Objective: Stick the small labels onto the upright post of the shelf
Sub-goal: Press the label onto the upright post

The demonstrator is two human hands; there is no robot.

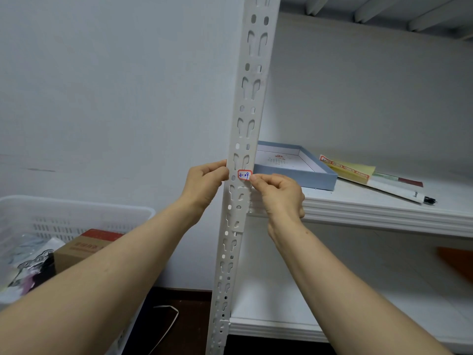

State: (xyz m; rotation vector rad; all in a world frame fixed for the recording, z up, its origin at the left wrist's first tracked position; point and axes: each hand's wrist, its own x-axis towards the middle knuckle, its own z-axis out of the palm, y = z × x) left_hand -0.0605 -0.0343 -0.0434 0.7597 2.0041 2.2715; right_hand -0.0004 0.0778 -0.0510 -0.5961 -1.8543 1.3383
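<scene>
A white slotted upright post (249,103) of the shelf runs from top to bottom through the middle of the view. A small red-bordered white label (244,175) with blue handwriting lies against the post at the height of the middle shelf. My right hand (279,194) pinches the label's right edge with thumb and fingertip. My left hand (204,183) grips the post's left edge beside the label with curled fingers.
On the middle shelf board (384,213) sit a shallow blue box (294,170), a yellow sheet of labels (348,169) and a pen (404,193). A white basket (38,226) with a cardboard box (84,245) stands at the lower left. A lower shelf board (332,303) lies below.
</scene>
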